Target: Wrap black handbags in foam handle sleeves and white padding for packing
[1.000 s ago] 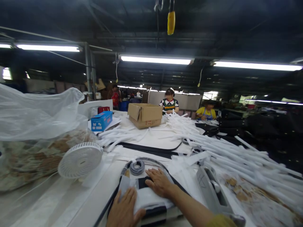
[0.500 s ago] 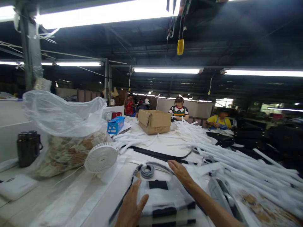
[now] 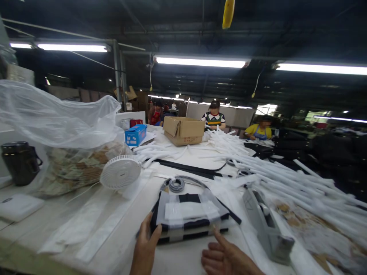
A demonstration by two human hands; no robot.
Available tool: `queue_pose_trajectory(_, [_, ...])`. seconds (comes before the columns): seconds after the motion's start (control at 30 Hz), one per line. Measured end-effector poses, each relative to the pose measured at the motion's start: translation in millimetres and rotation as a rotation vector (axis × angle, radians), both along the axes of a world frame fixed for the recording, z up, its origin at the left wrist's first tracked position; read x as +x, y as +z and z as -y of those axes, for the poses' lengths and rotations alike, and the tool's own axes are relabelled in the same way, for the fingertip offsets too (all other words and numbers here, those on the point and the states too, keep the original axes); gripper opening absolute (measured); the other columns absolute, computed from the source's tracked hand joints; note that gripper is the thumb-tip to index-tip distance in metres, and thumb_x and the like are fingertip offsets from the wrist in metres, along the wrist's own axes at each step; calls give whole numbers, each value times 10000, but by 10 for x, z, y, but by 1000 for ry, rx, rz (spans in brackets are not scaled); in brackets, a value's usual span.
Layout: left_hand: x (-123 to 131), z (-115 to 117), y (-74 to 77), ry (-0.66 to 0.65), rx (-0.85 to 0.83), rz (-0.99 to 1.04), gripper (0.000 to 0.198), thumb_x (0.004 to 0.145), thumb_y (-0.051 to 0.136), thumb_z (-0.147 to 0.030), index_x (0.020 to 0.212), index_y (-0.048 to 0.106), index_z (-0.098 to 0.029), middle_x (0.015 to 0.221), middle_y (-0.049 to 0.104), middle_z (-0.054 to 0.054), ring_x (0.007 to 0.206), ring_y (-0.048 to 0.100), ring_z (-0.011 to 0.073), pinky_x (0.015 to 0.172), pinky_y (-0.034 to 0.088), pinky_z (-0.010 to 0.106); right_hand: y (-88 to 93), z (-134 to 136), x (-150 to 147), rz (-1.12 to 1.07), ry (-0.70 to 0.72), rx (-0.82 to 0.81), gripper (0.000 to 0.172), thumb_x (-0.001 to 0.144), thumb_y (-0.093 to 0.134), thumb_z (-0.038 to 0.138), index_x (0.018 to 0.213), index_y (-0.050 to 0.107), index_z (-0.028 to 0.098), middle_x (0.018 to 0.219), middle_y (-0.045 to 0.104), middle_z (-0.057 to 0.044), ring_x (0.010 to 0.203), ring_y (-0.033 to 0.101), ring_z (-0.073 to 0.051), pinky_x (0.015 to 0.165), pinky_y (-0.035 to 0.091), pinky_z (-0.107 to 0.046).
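Observation:
In front of me lies a folded black bag [image 3: 187, 221] with pale, translucent wrapping and a white packet on top. A dark strap curves round behind it, and a coil of grey cord [image 3: 176, 185] sits inside that curve. My left hand [image 3: 145, 240] is at the bag's front left corner, thumb and fingers apart along its edge. Just below the front right edge is my right hand [image 3: 219, 254], thumb raised to the edge and fingers loosely bent apart from it. Nothing is gripped in either hand.
A grey tape dispenser [image 3: 268, 227] stands right of the bag, beside piled white strips [image 3: 275, 172]. To the left are a white fan [image 3: 120, 172], a clear sack [image 3: 77, 164] and a dark flask [image 3: 20, 162]. A cardboard box [image 3: 185, 131] stands farther back; people sit beyond.
My right hand has come from the bag's far right side to its front edge. The left hand has slid back to the front left corner. My view has tilted downward.

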State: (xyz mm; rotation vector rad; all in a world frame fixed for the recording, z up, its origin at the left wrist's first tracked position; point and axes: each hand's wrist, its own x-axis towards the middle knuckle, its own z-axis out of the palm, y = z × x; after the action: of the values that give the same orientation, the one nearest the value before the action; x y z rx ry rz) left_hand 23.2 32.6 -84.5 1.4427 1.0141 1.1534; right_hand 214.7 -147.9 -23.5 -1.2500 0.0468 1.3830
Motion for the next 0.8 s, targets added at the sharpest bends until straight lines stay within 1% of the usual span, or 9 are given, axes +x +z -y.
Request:
queue_pose_trajectory(0.07, [-33,26,8,15,33,-74,486,929,427,-422,1340,435,-163,1417,493,158,1344,433,294,1097,384,505,69,-172,-138,-73,-72,58,768,679,760,618,1131,469,70,1007,669,-215,979,693,-310,850,569,-377])
queue_pose_trajectory(0.17, [-113,14,52,-37,164,-245,477,876,490,-463,1245,563,-169,1362,546,138,1316,464,320,1075,414,523,110,-357,-263,-114,-168,89,743,764,693,604,1217,413,86,1180,596,-249,1115,635,-328,894,555,-386])
queue_pose_trajectory(0.3, [-199,-4,142,-84,417,-435,362,844,506,-407,1102,660,-205,1257,598,121,1218,548,319,1044,437,564,115,-479,-315,-96,-240,27,670,805,620,635,1204,409,139,1310,522,-242,1244,540,-340,899,554,-420])
queue_pose_trajectory(0.37, [-214,7,147,-57,528,-473,296,845,498,-330,1075,655,-230,1223,601,109,1148,595,300,969,511,531,133,-512,-299,-70,-228,0,638,783,651,626,1159,440,155,1321,521,-230,1262,523,-339,895,554,-424])
queue_pose_trajectory(0.43, [-220,15,110,-49,626,-474,260,852,481,-253,1056,643,-241,1221,594,100,1098,629,273,872,580,447,158,-545,-272,-33,-213,-31,611,745,712,589,1106,473,157,1303,536,-223,1256,526,-339,884,556,-408])
queue_pose_trajectory(0.53, [-237,-7,14,-57,739,-447,254,871,441,-168,1020,634,-238,1213,601,93,1065,654,234,822,601,355,188,-618,-250,12,-196,-51,557,704,759,555,1017,520,161,1225,582,-194,1204,564,-322,862,558,-374])
queue_pose_trajectory(0.67, [-294,-87,-81,-82,789,-416,242,889,427,-145,969,637,-235,1208,615,89,1074,655,211,852,588,314,208,-768,-289,24,-241,-32,456,722,737,564,885,547,183,958,646,-98,916,663,-218,797,552,-312])
queue_pose_trajectory(0.73, [-324,-130,-109,-93,816,-394,237,889,437,-144,971,637,-241,1201,624,83,1078,654,204,869,580,302,225,-853,-320,25,-251,-21,438,716,738,572,840,550,197,827,635,-45,766,652,-180,766,548,-305])
queue_pose_trajectory(0.8, [-334,-163,-144,-105,844,-363,240,878,448,-136,968,636,-255,1180,637,72,1059,660,195,875,574,286,249,-937,-341,16,-248,-16,448,704,738,592,825,562,198,744,620,-21,696,636,-175,744,550,-323])
